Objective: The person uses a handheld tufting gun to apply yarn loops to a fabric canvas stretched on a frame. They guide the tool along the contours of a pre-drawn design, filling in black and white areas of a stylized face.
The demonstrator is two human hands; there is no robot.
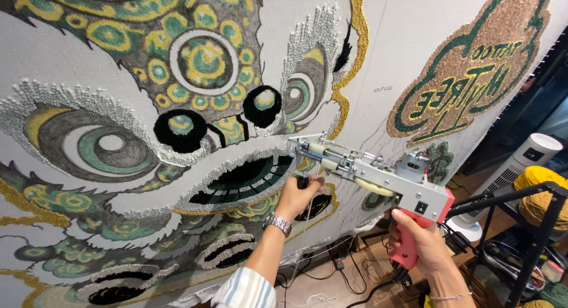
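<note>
A tufting gun (378, 175) with a silver body and a red pistol grip points left at a large stretched cloth (387, 59). The cloth carries a tufted lion-like face in green, yellow, grey and black. My right hand (423, 243) is closed around the red grip. My left hand (299, 195), with a metal watch on its wrist, grips the small black front handle under the gun's nose. The needle end (294, 145) touches the cloth beside the grey-edged mouth shape (239, 178).
A tufted badge in brown and green (473, 65) sits at the cloth's upper right. A black stand (535, 237) at the right holds a yellow yarn cone (541, 195). A white tower fan (509, 172) stands behind it. Cables lie on the floor (337, 266).
</note>
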